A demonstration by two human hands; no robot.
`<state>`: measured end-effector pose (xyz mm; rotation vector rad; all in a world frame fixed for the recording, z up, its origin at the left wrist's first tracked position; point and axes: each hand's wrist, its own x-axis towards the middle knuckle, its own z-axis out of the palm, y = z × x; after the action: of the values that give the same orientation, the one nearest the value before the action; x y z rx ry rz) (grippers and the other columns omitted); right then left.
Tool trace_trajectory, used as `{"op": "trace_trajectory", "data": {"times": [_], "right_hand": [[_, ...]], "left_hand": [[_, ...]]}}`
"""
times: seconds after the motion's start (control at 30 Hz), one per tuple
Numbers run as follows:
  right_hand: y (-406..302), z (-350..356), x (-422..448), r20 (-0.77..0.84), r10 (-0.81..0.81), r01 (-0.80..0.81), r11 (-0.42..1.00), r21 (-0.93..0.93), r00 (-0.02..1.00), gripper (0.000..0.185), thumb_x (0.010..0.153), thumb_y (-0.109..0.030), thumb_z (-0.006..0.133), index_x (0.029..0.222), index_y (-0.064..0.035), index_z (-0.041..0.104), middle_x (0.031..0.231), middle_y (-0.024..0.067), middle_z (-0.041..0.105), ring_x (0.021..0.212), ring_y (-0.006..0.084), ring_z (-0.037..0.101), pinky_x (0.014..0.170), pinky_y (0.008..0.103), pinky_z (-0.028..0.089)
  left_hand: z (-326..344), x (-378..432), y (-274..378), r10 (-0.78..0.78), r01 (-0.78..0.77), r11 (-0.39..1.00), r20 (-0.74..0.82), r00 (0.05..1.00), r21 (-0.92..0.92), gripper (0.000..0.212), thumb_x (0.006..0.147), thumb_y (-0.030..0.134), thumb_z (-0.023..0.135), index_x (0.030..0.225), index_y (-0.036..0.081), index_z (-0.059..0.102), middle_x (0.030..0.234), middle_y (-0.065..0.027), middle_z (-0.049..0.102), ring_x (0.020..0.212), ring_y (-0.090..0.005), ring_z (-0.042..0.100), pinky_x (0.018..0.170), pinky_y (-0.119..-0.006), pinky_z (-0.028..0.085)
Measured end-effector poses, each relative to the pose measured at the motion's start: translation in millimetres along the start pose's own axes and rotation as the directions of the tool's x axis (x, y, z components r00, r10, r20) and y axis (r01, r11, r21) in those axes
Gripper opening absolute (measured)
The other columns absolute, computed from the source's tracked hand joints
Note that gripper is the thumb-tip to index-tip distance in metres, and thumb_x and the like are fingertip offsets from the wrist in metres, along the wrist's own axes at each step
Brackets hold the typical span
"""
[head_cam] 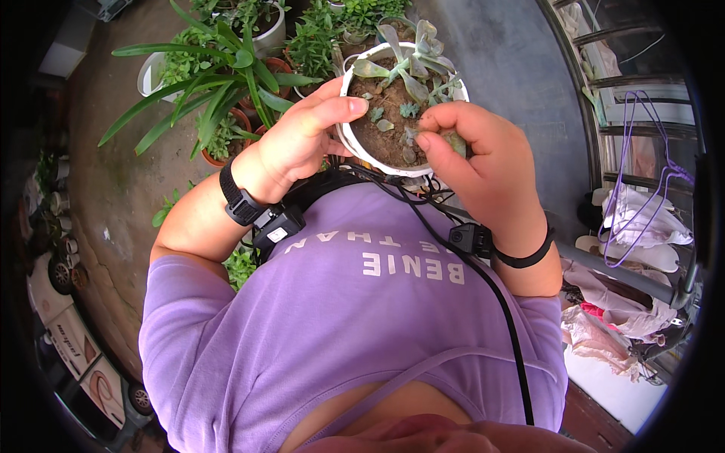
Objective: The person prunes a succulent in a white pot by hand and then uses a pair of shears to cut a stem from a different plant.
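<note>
My left hand (300, 133) grips the rim of a round white plastic pot (351, 136), thumb over the edge and fingers underneath. Brown soil (385, 147) fills the pot. A large grey-green succulent (405, 68) leans over the far side. Two tiny blue-green rosettes, one of them a rosette (409, 110) near the middle, sit in the soil among loose leaves such as a pale leaf (386, 125). Over the right side, my right hand (487, 147) pinches a small greyish succulent cutting (409, 136) at the soil between thumb and forefinger. Its other fingers are curled, partly hiding the rim.
A strap-leaved plant (249, 73) and several potted plants stand beyond my left hand. Black cables (408, 195) run below the pot. At right are a metal rack (628, 82), a purple wire hanger (628, 124) and plastic bags (645, 218). A car (73, 345) is at far left.
</note>
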<state>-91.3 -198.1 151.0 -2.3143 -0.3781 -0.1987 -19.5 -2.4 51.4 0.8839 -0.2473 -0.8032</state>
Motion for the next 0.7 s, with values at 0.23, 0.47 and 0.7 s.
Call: {"op": "trace_trajectory", "data": {"times": [0.23, 0.47, 0.7], "right_hand": [[2, -10, -7, -0.012, 0.284, -0.266, 0.910, 0.318, 0.959, 0.009, 0.087, -0.009, 0.066, 0.093, -0.0015, 0.064, 0.074, 0.0025, 0.065, 0.059, 0.0086, 0.060, 0.055, 0.0228, 0.046], [39, -50, -17, -0.187, 0.021, -0.056, 0.982, -0.181, 0.982, 0.013, 0.091, -0.011, 0.064, 0.099, -0.0012, 0.065, 0.087, 0.0081, 0.068, 0.079, 0.0158, 0.065, 0.070, 0.0272, 0.050], [70, -59, -16, -0.141, 0.268, -0.292, 0.936, -0.198, 0.953, 0.021, 0.096, -0.010, 0.052, 0.113, -0.0023, 0.063, 0.093, 0.0094, 0.070, 0.081, 0.0109, 0.063, 0.072, 0.0267, 0.049]], "left_hand": [[-15, 0, -2, -0.041, 0.042, 0.999, -0.035, 0.999, 0.029, 0.060, 0.090, 0.036, 0.061, 0.140, 0.008, 0.043, 0.121, -0.0064, 0.061, 0.101, -0.0161, 0.063, 0.074, -0.029, 0.058], [-20, -2, 1, 0.005, 0.002, 0.998, -0.108, 0.994, 0.061, 0.063, 0.088, 0.042, 0.060, 0.139, 0.009, 0.044, 0.119, -0.0055, 0.062, 0.096, -0.0151, 0.065, 0.076, -0.029, 0.055], [-27, -2, -3, 0.008, -0.001, 0.998, -0.109, 0.994, 0.069, 0.066, 0.088, 0.042, 0.061, 0.141, 0.009, 0.042, 0.122, -0.0059, 0.060, 0.103, -0.0165, 0.063, 0.078, -0.031, 0.055]]}}
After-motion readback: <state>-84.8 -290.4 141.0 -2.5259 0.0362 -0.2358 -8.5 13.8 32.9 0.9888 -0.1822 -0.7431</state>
